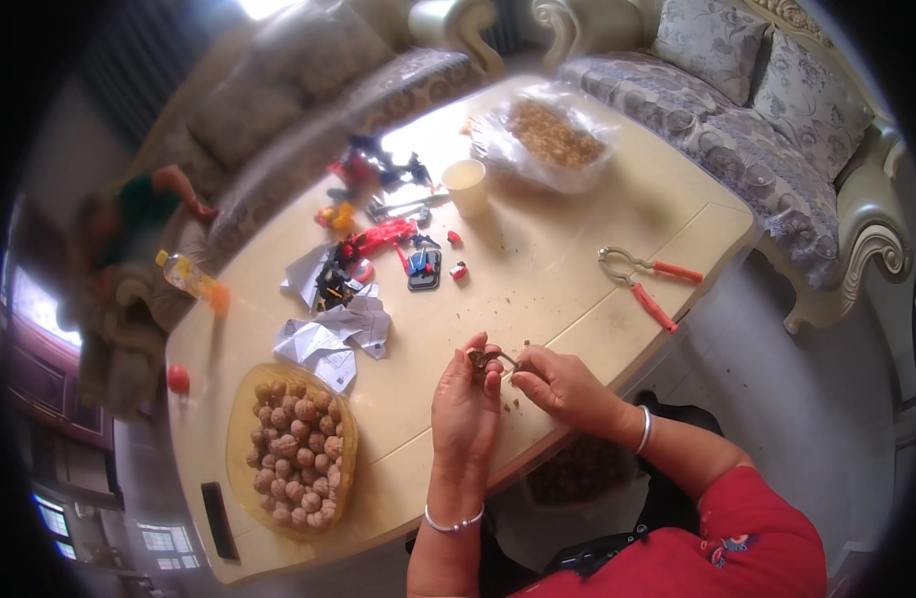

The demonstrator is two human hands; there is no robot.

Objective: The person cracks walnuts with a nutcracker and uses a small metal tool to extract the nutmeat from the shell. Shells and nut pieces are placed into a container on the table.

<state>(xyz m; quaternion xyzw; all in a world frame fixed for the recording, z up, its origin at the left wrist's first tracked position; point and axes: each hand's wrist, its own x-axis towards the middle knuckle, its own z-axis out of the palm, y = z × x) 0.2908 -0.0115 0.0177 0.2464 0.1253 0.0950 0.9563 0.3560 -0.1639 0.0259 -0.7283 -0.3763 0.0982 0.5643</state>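
Observation:
My left hand [469, 404] is raised over the near edge of the table, its fingers closed around a piece of cracked walnut [479, 359]. My right hand [558, 381] grips a small, thin metal pick [506, 360], whose curved end reaches to the walnut. Small shell bits lie on the table under the hands. To the left, a yellow basket [233, 441] holds many whole walnuts [297, 448]. Pliers-like nutcrackers with red handles [656, 280] lie spread on the right side. A clear plastic bag [495, 138] with walnut kernels [555, 134] sits at the far end.
Toy parts [375, 239], crumpled paper [338, 333] and a paper cup [465, 187] stand or lie mid-table. A bottle [181, 273], a red ball [177, 379] and a dark phone-like object [219, 522] are along the left edge. Another person [144, 209] is at the far left; sofas surround the table.

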